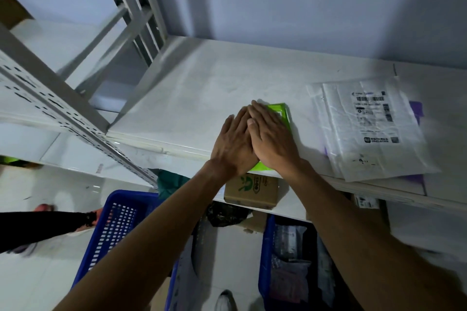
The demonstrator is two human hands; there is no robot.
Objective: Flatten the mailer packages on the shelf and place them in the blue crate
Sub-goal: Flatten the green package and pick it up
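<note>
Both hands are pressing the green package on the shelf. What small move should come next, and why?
Probably grip the green package by its near edge and lift it. The left hand and right hand lie flat on it, overlapping, it looks flat, and a blue crate waits below the shelf.

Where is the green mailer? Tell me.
Head view, centre: the green mailer lies at the front edge of the shelf under the left hand and right hand, left of the white mailer.

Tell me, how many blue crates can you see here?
2. The left blue crate stands on the floor at lower left; the right blue crate, holding packages, sits below the shelf edge. More may be hidden out of view.
</note>
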